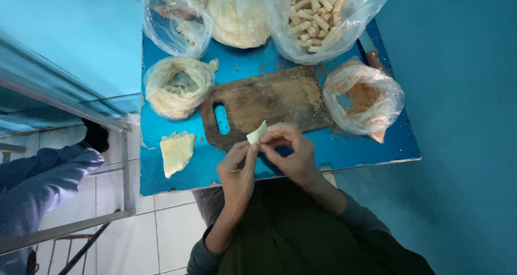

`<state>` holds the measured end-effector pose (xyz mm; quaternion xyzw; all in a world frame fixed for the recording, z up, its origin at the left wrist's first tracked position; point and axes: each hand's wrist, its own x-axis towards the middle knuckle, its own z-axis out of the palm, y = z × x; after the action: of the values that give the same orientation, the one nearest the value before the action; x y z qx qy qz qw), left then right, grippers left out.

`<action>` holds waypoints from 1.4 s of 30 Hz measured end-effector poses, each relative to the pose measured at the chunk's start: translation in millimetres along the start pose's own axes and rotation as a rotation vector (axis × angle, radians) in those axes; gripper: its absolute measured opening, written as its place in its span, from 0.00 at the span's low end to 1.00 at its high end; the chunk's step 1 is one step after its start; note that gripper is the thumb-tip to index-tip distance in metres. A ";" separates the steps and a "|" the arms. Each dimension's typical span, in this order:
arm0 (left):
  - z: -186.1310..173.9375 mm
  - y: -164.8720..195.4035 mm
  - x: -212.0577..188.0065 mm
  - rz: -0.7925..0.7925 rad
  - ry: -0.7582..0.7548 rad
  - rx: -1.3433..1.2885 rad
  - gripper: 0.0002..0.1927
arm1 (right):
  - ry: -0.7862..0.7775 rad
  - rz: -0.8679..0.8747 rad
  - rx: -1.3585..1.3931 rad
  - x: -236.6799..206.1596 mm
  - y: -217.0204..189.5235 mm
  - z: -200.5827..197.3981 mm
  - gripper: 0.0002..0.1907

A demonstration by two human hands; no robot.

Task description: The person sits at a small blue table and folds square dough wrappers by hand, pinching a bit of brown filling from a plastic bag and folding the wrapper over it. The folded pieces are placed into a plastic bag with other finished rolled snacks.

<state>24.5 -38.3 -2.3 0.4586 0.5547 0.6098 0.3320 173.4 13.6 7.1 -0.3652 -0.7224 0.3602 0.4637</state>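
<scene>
Both my hands meet over the near edge of a blue table (377, 145), pinching a small pale dough wrapper (257, 133) between their fingertips. My left hand (237, 170) grips its lower side, my right hand (291, 151) its upper right side. Just beyond them lies a worn wooden cutting board (269, 100) with crumbs and a handle hole. A folded stack of pale wrappers (176, 152) rests on the table to the left of my left hand.
Plastic bags line the table: one with small rolled sticks (318, 16), one with brown crumbs (363, 100), one with flat dough sheets (237, 16), another with wrappers (175, 86). A person's blue sleeve (43, 178) shows at left near a metal frame (125, 162).
</scene>
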 end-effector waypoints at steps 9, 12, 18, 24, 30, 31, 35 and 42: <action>-2.6 2.8 1.7 0.025 -0.017 -0.067 0.06 | -0.034 0.213 0.397 1.1 22.2 -5.5 0.17; -2.4 7.1 0.0 0.061 -0.023 -0.009 0.05 | -0.047 0.232 0.397 1.6 29.9 -4.4 0.16; -1.2 -1.8 2.7 0.016 -0.010 -0.033 0.07 | -0.091 0.208 0.491 3.6 20.1 -6.9 0.19; -2.7 -15.9 0.6 -0.191 -0.060 -0.383 0.12 | -0.080 -0.020 -0.012 -4.3 1.1 -4.6 0.24; -7.6 -10.8 -3.2 -0.069 -0.075 -0.241 0.06 | -0.054 0.283 0.493 1.8 17.3 -8.1 0.23; -5.6 -8.6 -3.4 -0.060 -0.063 -0.218 0.04 | -0.051 0.290 0.535 2.0 20.0 -8.9 0.22; -0.5 2.5 -3.0 0.022 -0.054 -0.148 0.06 | -0.044 0.366 0.525 0.7 24.7 -10.2 0.21; 2.4 16.2 0.4 0.104 -0.005 0.014 0.05 | -0.039 0.350 0.426 0.6 13.8 -14.0 0.17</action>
<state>28.2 -39.7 13.5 0.4908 0.5334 0.6211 0.2979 188.9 23.2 -0.2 -0.3716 -0.5650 0.5856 0.4469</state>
